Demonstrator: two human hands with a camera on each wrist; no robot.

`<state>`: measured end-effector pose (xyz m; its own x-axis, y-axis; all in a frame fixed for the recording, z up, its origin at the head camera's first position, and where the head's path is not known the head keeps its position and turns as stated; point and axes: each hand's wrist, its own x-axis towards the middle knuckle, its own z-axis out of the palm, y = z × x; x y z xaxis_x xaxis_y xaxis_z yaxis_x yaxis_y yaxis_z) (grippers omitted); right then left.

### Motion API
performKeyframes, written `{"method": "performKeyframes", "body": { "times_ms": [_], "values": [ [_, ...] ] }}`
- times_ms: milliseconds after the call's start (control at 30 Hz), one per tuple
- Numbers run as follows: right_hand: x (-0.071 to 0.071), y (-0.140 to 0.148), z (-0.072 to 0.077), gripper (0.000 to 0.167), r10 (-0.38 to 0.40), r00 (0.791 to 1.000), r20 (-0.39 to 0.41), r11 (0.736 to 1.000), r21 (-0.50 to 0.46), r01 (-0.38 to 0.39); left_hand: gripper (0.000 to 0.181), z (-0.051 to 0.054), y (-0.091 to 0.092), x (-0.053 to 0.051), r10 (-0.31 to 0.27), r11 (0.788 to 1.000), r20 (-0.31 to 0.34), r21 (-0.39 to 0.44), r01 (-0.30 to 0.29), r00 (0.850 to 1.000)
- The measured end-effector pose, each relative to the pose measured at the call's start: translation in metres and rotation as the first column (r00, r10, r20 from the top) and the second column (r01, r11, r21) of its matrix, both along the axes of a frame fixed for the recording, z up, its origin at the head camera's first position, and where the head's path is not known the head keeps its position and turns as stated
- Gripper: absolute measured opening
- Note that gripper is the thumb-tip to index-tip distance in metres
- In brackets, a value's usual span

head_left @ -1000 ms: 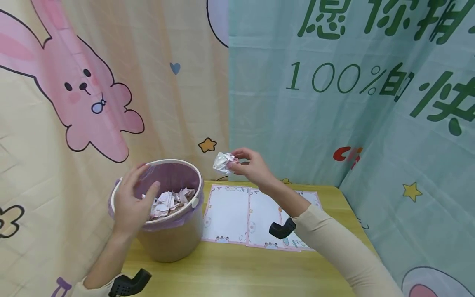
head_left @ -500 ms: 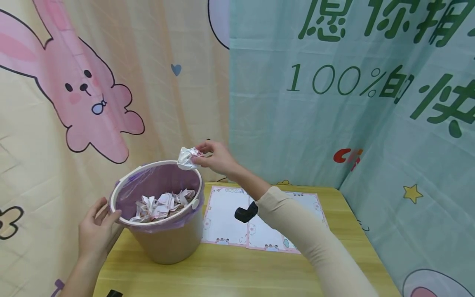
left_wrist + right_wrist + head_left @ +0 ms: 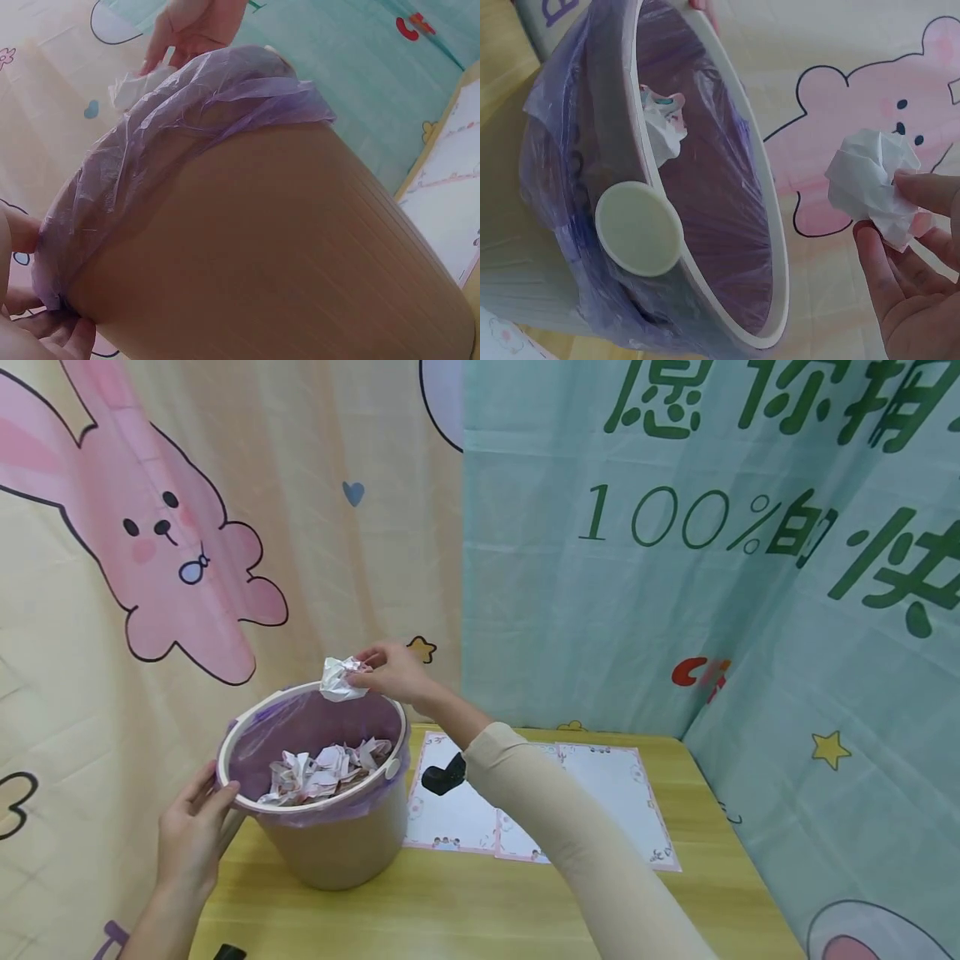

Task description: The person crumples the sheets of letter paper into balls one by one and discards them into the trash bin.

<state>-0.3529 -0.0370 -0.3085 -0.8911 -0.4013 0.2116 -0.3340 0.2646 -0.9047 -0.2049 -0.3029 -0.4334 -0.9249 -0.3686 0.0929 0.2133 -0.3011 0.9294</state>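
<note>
My right hand [image 3: 397, 672] pinches a crumpled ball of white paper [image 3: 342, 679] between thumb and fingers, above the far rim of a tan trash bin [image 3: 337, 852]. In the right wrist view the paper ball [image 3: 874, 180] stands apart from the rim. A purple plastic bag [image 3: 172, 112] lines the bin and folds over its edge. Crumpled paper scraps [image 3: 330, 770] lie inside. My left hand [image 3: 191, 839] grips the bin's left rim, thumb on the edge; its other fingers are partly hidden. The bin leans slightly toward the left hand.
Several white sheets with pink printed borders [image 3: 607, 802] lie on the yellow wooden table [image 3: 480, 910], right of the bin. Printed curtains [image 3: 570, 610] hang behind and beside the table. Black wrist cameras [image 3: 444, 774] sit on the wrists.
My right hand has carried the paper ball leftward from over the sheets to above the bin. My left hand has moved from over the bin's opening down to its left rim and grips it.
</note>
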Motion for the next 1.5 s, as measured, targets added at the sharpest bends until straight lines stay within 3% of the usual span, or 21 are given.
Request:
{"method": "performKeyframes", "body": {
  "times_ms": [67, 133, 267, 333, 533, 700, 767, 933, 1033, 1067, 1133, 1233, 1267, 1300, 1400, 1500],
  "values": [
    [-0.003, -0.005, -0.004, 0.040, 0.025, 0.999, 0.032, 1.000, -0.010, -0.025, 0.070, 0.000, 0.001, -0.001, -0.011, 1.000, 0.003, -0.010, 0.011, 1.000],
    [-0.004, -0.009, -0.008, 0.053, 0.106, 0.991, 0.075, 0.994, -0.004, -0.106, 0.070, -0.001, 0.001, -0.001, -0.025, 1.000, 0.006, -0.017, 0.025, 1.000],
    [-0.007, -0.009, -0.016, 0.077, 0.328, 0.935, 0.136, 0.941, 0.042, -0.336, 0.070, -0.004, 0.001, 0.000, -0.041, 0.999, 0.006, -0.006, 0.041, 0.999],
    [-0.008, -0.007, -0.019, 0.078, 0.378, 0.920, 0.101, 0.916, 0.105, -0.387, 0.070, -0.005, 0.001, 0.000, -0.045, 0.999, 0.002, -0.005, 0.045, 0.999],
    [-0.007, 0.011, -0.024, 0.060, 0.345, 0.938, -0.036, 0.911, 0.253, -0.326, 0.070, -0.005, 0.001, -0.001, -0.052, 0.999, -0.033, 0.003, 0.052, 0.998],
    [-0.002, 0.035, -0.023, 0.053, 0.323, 0.946, -0.040, 0.924, 0.231, -0.306, 0.069, -0.003, 0.002, -0.005, -0.052, 0.999, -0.033, -0.001, 0.052, 0.998],
    [0.000, 0.047, -0.023, 0.049, 0.305, 0.951, -0.046, 0.934, 0.210, -0.290, 0.070, -0.001, 0.003, -0.006, -0.044, 0.999, 0.000, -0.019, 0.044, 0.999],
    [0.004, 0.074, -0.028, 0.042, 0.271, 0.962, -0.042, 0.953, 0.151, -0.262, 0.071, 0.006, 0.005, -0.007, 0.079, 0.990, 0.115, -0.130, -0.064, 0.990],
    [0.009, 0.093, -0.032, 0.039, 0.258, 0.966, -0.020, 0.959, 0.123, -0.254, 0.068, 0.011, 0.008, -0.004, 0.156, 0.971, 0.138, -0.201, -0.127, 0.978],
    [0.013, 0.099, -0.033, 0.038, 0.250, 0.968, -0.015, 0.961, 0.123, -0.246, 0.067, 0.012, 0.009, -0.002, 0.179, 0.960, 0.129, -0.241, -0.144, 0.975],
    [0.019, 0.112, -0.034, 0.038, 0.241, 0.971, -0.005, 0.964, 0.122, -0.238, 0.064, 0.014, 0.011, 0.001, 0.221, 0.914, 0.077, -0.363, -0.179, 0.972],
    [0.030, 0.130, -0.036, 0.036, 0.241, 0.970, 0.006, 0.962, 0.128, -0.240, 0.061, 0.019, 0.016, 0.005, 0.288, 0.797, -0.060, -0.538, -0.274, 0.956],
    [0.034, 0.136, -0.036, 0.036, 0.243, 0.970, 0.007, 0.961, 0.135, -0.241, 0.059, 0.020, 0.018, 0.006, 0.305, 0.751, -0.114, -0.581, -0.313, 0.945],
    [0.037, 0.142, -0.038, 0.036, 0.246, 0.969, 0.006, 0.959, 0.144, -0.244, 0.058, 0.021, 0.019, 0.007, 0.311, 0.719, -0.165, -0.603, -0.345, 0.936],
    [0.044, 0.160, -0.043, 0.035, 0.247, 0.969, -0.001, 0.955, 0.169, -0.243, 0.056, 0.024, 0.025, 0.011, 0.316, 0.673, -0.287, -0.605, -0.426, 0.905],
    [0.051, 0.180, -0.048, 0.036, 0.226, 0.974, -0.011, 0.956, 0.194, -0.219, 0.055, 0.027, 0.031, 0.015, 0.306, 0.625, -0.410, -0.595, -0.506, 0.859]
  ]
}}
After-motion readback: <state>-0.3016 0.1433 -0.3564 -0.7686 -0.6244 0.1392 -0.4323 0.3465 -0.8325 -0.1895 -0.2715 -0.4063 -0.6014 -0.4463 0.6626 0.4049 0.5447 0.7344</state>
